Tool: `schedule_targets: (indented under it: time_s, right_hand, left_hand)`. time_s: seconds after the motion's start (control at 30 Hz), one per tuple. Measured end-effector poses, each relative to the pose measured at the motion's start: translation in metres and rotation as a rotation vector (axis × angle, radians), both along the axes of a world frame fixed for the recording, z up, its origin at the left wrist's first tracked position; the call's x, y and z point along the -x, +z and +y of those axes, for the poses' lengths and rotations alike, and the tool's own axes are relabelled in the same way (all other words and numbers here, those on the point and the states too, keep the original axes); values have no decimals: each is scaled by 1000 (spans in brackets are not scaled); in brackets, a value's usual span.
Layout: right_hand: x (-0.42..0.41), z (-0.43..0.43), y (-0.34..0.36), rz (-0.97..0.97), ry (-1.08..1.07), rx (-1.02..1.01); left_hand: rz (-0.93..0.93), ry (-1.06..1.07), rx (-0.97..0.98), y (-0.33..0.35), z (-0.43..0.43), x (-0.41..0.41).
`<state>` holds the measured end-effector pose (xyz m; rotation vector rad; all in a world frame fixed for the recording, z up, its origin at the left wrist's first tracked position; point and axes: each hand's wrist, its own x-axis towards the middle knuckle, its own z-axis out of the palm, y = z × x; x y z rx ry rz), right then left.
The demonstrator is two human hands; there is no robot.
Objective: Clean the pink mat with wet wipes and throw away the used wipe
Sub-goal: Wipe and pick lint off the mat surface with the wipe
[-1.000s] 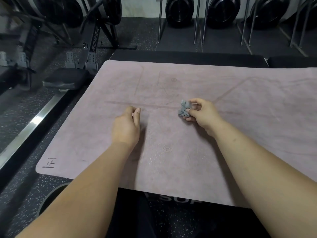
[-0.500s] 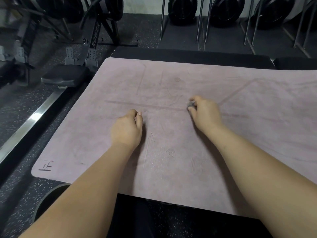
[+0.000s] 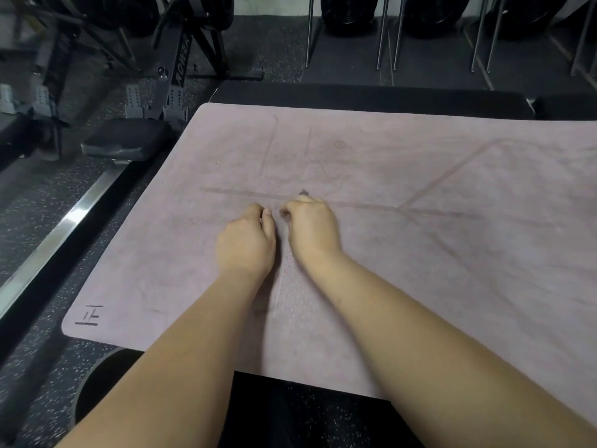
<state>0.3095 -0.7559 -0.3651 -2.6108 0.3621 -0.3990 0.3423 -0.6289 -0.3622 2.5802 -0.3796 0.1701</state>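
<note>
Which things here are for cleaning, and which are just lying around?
For the job:
- pink mat
- grey wipe, bunched in the right hand
- left hand, resting on the mat

Just lying around:
- rowing machine and its seat, left of the mat
- weight plates at the back
- black bench along the mat's far edge

Head-worn view, looking forward and down, close over mat [image 3: 420,253]
</note>
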Motion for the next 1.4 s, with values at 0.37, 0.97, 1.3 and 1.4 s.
schedule_targets:
  time_s: [0.37,0.97,1.3,1.4]
  right_hand:
    - [7,-130,3,113,-307,218]
    - [68,-110,-5,24,-91,389]
    - [76,-69,-14,-63,-279,192]
    - [72,-69,-5,13,-245,145]
  left_hand:
    - [92,-56,24,-1,11,-9]
    - [65,3,222,3,31,24]
    - [25,-103,134,0,26,39]
    - [45,-121,130,1,25,43]
